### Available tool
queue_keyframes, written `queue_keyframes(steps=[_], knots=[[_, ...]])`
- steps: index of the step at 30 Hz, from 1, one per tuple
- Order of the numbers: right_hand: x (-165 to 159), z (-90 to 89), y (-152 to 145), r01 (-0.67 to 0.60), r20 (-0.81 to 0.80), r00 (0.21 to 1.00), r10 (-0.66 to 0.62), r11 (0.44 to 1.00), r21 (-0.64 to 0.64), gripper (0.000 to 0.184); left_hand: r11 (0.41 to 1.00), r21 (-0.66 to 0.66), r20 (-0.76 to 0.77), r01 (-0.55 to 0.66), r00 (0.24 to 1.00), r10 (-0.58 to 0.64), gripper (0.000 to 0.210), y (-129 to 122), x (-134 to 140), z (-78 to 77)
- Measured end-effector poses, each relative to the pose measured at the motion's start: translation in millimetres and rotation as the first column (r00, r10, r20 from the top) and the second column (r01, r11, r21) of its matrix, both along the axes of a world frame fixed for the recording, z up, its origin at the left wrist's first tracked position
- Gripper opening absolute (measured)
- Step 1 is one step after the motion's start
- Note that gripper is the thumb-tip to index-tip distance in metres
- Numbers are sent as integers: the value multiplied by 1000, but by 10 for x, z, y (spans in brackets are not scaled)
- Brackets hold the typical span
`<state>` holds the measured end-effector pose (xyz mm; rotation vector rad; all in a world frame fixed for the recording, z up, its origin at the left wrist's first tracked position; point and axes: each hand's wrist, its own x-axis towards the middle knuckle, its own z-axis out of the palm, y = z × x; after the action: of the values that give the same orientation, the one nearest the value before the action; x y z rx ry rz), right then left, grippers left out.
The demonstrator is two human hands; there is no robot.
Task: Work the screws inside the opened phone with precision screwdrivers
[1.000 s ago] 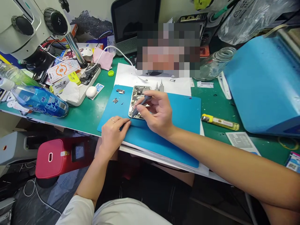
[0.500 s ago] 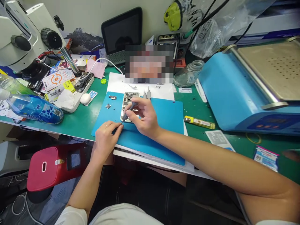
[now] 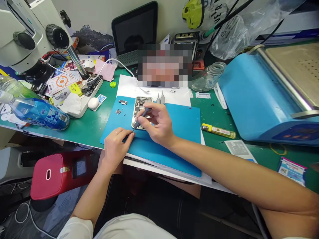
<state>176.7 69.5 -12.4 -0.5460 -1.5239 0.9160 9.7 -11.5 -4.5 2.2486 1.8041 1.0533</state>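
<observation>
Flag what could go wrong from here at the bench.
1. The grey tool in the right hand points at the left hand's fingertips; a slip could nick them.
2. Small loose parts lie on the blue mat; a bump could scatter them.
3. The opened phone has exposed internals under the right hand; contact might damage them.

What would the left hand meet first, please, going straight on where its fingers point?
Probably the slim grey pen-shaped tool in the right hand; its tip appears by the left hand, though depth is unclear.
</observation>
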Motion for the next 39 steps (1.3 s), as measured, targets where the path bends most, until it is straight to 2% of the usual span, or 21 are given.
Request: queue_keyframes(steps=[18, 39], knots=[[-12, -3, 2, -2, -50, 999, 3, 1000, 11, 33, 1000, 4, 18, 2, 1000, -2, 7, -5, -2, -17], [0, 8, -9, 32, -31, 999, -31, 999, 30, 32, 998, 62, 13, 13, 1000, -13, 11, -10, 26, -21]])
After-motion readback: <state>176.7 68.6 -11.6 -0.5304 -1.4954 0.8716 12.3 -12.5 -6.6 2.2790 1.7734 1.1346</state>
